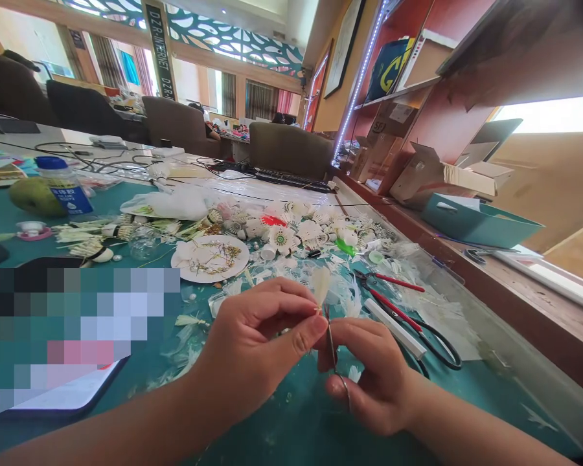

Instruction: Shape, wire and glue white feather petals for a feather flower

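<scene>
Between the thumb and fingers of my left hand (pixel 267 336) a pale feather (pixel 320 285) is pinched, its vane pointing up. My right hand (pixel 374 369) grips a pair of small scissors (pixel 331 343), thumb in one loop. The blades point up and stand close beside the feather's lower end and my left fingertips. Whether the blades touch the feather I cannot tell. Loose white feather pieces (pixel 189 362) lie on the green mat (pixel 282 427) below and around my hands.
Red-handled pliers (pixel 393 304) and a white bar (pixel 393 327) lie to the right. Behind are a white plate (pixel 208 259) of thin sprigs, several shuttlecocks (pixel 94 249) and white feather flowers (pixel 284 239). A glue bottle (pixel 63 184) stands far left; a tablet-like device (pixel 78 395) lies near left.
</scene>
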Demonstrator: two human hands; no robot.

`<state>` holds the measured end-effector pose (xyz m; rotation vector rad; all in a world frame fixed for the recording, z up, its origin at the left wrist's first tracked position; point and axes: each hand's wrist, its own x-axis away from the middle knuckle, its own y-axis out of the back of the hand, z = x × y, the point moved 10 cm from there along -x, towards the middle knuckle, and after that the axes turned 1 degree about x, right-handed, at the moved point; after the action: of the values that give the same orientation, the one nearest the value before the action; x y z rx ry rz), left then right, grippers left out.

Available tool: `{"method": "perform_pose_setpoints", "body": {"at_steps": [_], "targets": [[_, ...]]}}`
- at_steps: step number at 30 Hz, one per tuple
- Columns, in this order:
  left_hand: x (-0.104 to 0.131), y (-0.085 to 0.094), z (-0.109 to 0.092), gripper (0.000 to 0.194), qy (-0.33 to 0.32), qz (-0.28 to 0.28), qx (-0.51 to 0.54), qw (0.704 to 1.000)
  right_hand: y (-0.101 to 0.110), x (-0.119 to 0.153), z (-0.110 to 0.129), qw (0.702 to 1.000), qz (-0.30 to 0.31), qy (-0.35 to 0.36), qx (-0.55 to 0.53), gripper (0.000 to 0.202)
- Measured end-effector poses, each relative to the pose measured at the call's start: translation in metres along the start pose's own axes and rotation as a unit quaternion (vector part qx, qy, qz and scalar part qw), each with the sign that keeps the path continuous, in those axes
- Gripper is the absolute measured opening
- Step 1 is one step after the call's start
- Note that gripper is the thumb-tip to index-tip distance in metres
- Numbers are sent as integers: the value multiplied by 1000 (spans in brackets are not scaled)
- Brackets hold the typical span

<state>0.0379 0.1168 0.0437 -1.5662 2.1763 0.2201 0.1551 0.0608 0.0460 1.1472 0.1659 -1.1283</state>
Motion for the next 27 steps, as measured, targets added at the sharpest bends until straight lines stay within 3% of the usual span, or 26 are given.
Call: {"method": "perform_pose_setpoints", "body": {"at_steps": [11,17,27], "targets": [[1,-3,5,8,8,25,-8,1000,-4,3,-2,1000,11,-6,-20,36],[2,-10,10,9,52,58,1,997,-3,4,-3,999,3,-6,-40,32],[0,-9,6,7,35,58,-17,998,-3,2,-5,999,2,-6,-33,32]]}}
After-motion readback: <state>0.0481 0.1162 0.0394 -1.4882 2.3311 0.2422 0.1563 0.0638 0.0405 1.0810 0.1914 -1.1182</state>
